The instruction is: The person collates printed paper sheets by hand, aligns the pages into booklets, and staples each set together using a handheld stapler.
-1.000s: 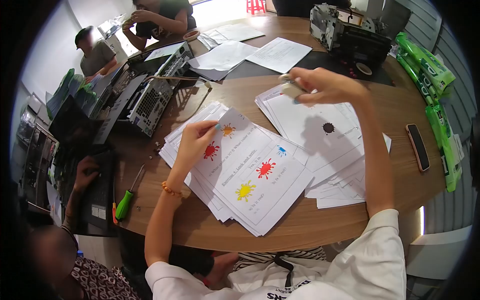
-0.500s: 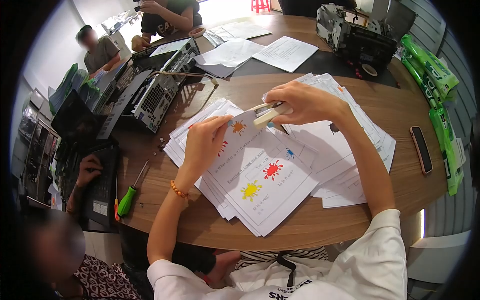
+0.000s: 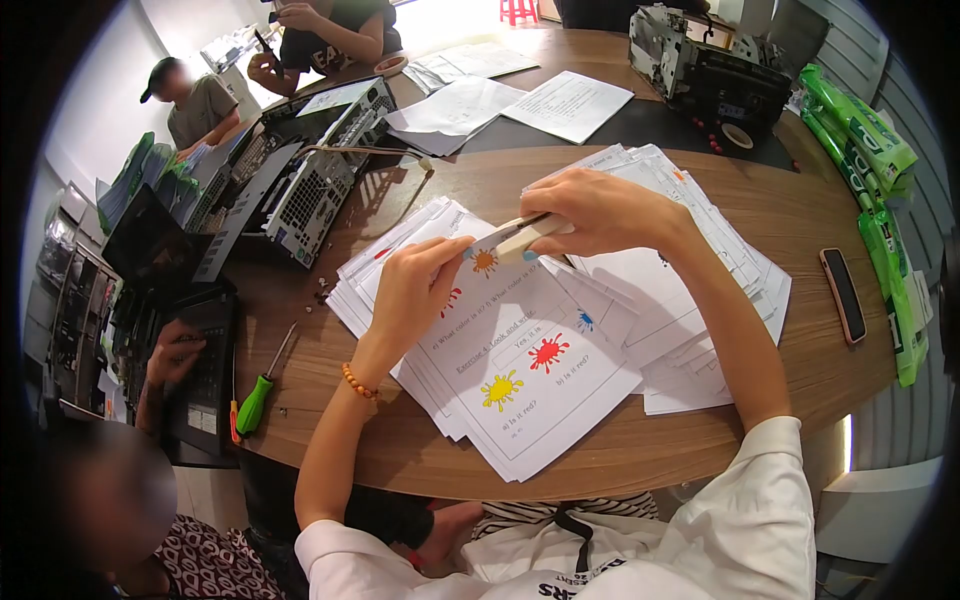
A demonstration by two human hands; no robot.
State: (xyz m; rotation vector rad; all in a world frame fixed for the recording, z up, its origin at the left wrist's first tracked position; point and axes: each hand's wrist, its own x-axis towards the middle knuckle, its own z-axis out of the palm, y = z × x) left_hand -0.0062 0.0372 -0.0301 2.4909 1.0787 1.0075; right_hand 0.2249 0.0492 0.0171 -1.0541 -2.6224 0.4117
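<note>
My right hand (image 3: 590, 212) grips a cream stapler (image 3: 535, 233), its jaws over the upper corner of some worksheets (image 3: 510, 350) printed with coloured paint splats. My left hand (image 3: 418, 285), with an orange bead bracelet at the wrist, pinches the same sheets by their edge just left of the stapler. The pinched corner is lifted, while the lower part of the sheets lies over a paper stack (image 3: 425, 405). To the right, under my right forearm, spreads a second pile of printed sheets (image 3: 690, 345).
A green screwdriver (image 3: 256, 402) and an opened computer case (image 3: 318, 195) are at the left. A phone (image 3: 843, 296) lies right, near green packs (image 3: 885, 250). Beyond are more papers (image 3: 570, 107) and a dismantled machine (image 3: 705, 70). A co-worker's hand (image 3: 176, 352) rests at a laptop.
The stapler has shifted slightly left and down along the sheets' corner, closer to my left fingers. The worksheets have turned a little and lie flatter. A person at the back has raised a dark object.
</note>
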